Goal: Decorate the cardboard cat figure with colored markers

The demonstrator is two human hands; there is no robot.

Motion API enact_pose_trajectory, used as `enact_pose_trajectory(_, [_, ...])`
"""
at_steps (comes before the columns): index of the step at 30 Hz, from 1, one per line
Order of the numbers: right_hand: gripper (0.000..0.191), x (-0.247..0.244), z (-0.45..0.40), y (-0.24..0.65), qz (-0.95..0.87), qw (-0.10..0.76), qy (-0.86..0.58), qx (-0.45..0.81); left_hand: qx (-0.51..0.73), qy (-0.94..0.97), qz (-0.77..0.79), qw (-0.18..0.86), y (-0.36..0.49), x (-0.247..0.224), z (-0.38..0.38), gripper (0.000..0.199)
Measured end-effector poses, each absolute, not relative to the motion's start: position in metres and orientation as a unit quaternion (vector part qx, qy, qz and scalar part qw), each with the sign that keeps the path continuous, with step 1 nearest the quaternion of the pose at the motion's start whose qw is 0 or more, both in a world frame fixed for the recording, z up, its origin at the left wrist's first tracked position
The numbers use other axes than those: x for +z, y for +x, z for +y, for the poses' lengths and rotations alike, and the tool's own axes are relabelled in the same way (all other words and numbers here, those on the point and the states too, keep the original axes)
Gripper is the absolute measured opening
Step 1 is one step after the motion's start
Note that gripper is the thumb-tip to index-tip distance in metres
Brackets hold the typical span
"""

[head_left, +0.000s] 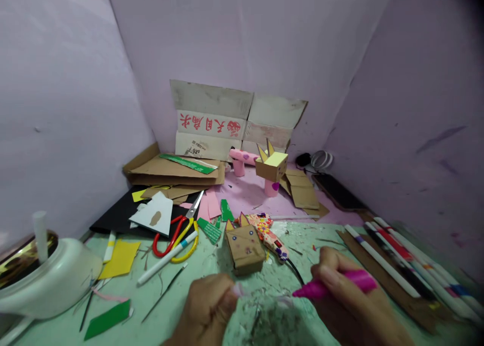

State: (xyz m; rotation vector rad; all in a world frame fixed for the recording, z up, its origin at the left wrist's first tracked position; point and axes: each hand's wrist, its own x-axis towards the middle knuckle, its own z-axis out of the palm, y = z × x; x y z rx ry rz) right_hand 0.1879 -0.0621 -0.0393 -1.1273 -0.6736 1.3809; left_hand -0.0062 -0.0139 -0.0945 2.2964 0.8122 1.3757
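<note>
Nearest: left hand [209, 308], one, fingers curled, thumb drawn in, contents too blurred to tell; right hand [346, 290], one, pinching one magenta marker [355, 281], tip pointing left, above the mint-green surface [177, 285]. White carton panel [212, 121], one, printed with four inverted red Chinese characters beside a red emblem; handwritten number below, not surely legible. Eared cardboard heads, two: one [245, 247] beyond the hands, one [271, 165] atop a pink post [271, 188]. Scissors [177, 235], one pair, red-and-yellow handles. Floral glue gun [269, 235], one. Phone [338, 190], one.

Soft, even light, wide-angle stretch near the edges (top-right corner dark), rightmost pens [454, 288] blurry.
</note>
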Motion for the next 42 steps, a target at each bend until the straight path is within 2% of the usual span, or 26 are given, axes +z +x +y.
enact_pose_trajectory(2, [0.054,-0.040,-0.054,0.193,-0.265,0.592,-0.438,0.622,0.451,0.813,0.311,0.195,-0.017,-0.088,-0.009,0.029])
enact_pose_trajectory(5, [0.053,-0.045,-0.041,0.195,-0.261,0.593,-0.395,0.652,0.390,0.872,0.266,0.131,-0.028,-0.076,-0.003,0.014])
enact_pose_trajectory(10, [0.062,-0.050,-0.030,0.190,-0.213,0.574,-0.418,0.671,0.187,0.946,0.250,0.090,-0.035,-0.057,-0.001,0.015])
enact_pose_trajectory(14, [0.061,-0.047,-0.028,0.187,-0.208,0.575,-0.425,0.668,0.146,0.939,0.290,0.111,-0.044,-0.053,0.006,0.009])
enact_pose_trajectory(16, [0.057,-0.048,-0.026,0.187,-0.216,0.576,-0.420,0.668,0.155,0.919,0.343,0.116,-0.048,-0.056,0.011,0.007])
enact_pose_trajectory(17, [0.055,-0.049,-0.025,0.187,-0.223,0.578,-0.414,0.667,0.175,0.903,0.373,0.117,-0.049,-0.059,0.013,0.015])
enact_pose_trajectory(21, [0.043,-0.053,-0.019,0.192,-0.285,0.616,-0.390,0.622,0.286,0.818,0.484,0.121,-0.041,-0.078,0.017,0.068])
enact_pose_trajectory(23, [0.037,-0.052,-0.018,0.194,-0.343,0.633,-0.403,0.565,0.309,0.798,0.498,0.136,-0.032,-0.088,0.018,0.084])
enact_pose_trajectory(27, [0.032,-0.047,-0.015,0.189,-0.448,0.635,-0.478,0.409,0.333,0.783,0.499,0.163,-0.013,-0.102,0.019,0.089])
enact_pose_trajectory(31, [0.023,-0.054,-0.016,0.186,-0.491,0.652,-0.493,0.301,0.356,0.787,0.476,0.167,-0.004,-0.104,0.017,0.082])
enact_pose_trajectory(37, [0.009,-0.073,-0.026,0.193,-0.560,0.623,-0.490,0.242,0.418,0.820,0.371,0.126,-0.002,-0.103,0.004,0.070])
enact_pose_trajectory(42, [0.011,-0.078,-0.032,0.179,-0.572,0.630,-0.445,0.279,0.415,0.825,0.352,0.149,-0.002,-0.105,-0.001,0.077])
